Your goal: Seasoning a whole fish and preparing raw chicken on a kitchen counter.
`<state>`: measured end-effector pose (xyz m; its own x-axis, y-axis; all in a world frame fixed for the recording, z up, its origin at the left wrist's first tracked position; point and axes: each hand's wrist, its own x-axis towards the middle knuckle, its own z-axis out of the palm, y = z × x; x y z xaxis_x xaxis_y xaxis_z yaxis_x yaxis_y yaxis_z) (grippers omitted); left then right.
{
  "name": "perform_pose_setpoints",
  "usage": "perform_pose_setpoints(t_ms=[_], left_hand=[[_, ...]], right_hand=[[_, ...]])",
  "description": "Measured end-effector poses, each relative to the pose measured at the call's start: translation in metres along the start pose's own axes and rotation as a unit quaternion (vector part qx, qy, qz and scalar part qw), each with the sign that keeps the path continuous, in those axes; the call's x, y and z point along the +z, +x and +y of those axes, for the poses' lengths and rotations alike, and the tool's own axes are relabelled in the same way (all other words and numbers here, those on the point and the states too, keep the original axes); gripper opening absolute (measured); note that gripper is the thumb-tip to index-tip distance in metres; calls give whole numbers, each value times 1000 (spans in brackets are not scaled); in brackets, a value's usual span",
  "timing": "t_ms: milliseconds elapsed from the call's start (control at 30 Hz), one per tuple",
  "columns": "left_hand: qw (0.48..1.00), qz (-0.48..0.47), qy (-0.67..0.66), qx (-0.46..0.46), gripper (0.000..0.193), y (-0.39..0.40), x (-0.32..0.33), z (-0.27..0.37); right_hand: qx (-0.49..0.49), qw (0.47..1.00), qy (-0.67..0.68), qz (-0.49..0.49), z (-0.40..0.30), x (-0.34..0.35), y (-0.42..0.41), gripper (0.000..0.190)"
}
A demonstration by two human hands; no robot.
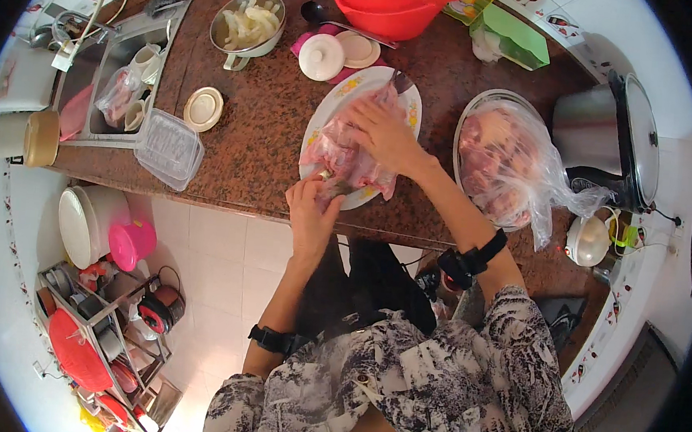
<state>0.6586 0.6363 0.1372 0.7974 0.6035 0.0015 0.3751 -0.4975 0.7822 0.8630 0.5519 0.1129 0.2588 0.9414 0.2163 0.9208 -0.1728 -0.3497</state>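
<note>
Pink raw meat (341, 149) lies on an oval white platter (315, 123) with a flower pattern, close to the counter's front edge. My right hand (384, 135) rests with spread fingers on top of the meat. At the near left rim, my left hand (311, 210) pinches an end piece of the meat between thumb and fingers. To the right, a bag of raw meat in clear plastic (500, 160) fills a round metal dish (459, 127). What lies under my right palm is hidden.
A metal bowl of pale pieces (248, 22), lidded white dish (322, 56), black ladle (313, 12) and red basin (390, 8) stand behind. The sink (175, 29) and clear plastic containers (170, 149) are left; a large steel cooker (590, 128) stands right.
</note>
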Motion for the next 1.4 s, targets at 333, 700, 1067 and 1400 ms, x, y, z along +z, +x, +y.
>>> perform_pose_setpoints(t_ms=[333, 700, 1067, 1400], left_hand=[[1000, 7, -8, 0, 36, 2, 0, -5], [1000, -24, -5, -9, 40, 2, -2, -3], [986, -24, -156, -57, 28, 7, -3, -14], [983, -67, -167, -46, 19, 22, -39, 29]], right_hand=[[180, 981, 56, 50, -25, -3, -50, 60], [219, 974, 21, 52, -47, -2, -69, 64], [194, 977, 70, 52, -88, -12, -65, 65], [106, 987, 21, 121, -78, -8, -31, 53]])
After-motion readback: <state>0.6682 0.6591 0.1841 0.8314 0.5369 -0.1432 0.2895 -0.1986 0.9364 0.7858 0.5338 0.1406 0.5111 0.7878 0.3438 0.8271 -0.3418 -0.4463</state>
